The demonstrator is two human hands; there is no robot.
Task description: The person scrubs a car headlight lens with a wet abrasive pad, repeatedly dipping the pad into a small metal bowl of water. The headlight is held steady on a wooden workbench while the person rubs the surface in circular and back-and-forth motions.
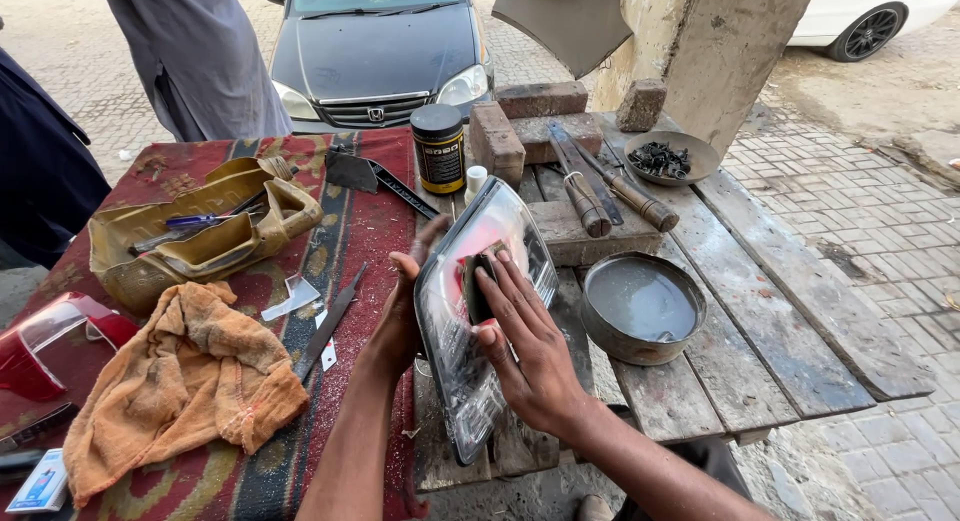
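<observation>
Your left hand (400, 306) cups the far edge of the clear, curved plastic car headlamp (480, 311), fingers curled around its rim, while your right hand (530, 356) lies flat on the lens, fingertips pressing a small dark sanding pad (480, 286) against it. The headlamp stands tilted on edge at the seam where the red patterned cloth (370, 231) meets the bare, weathered plank table (760, 321).

The lens looks glossy and wet, so it could slide out of your left hand if you press hard, since only its lower edge rests on the wood. Just right of the headlamp sits a battered round metal bowl of cloudy water (642, 306); a stray elbow could tip it.

Left of the headlamp lie a crumpled orange towel (185, 381) and a dented tan plastic tray (200, 236). Beyond the headlamp stands a black cylindrical tin with a yellow label (438, 146), beside rough red bricks (520, 121).
</observation>
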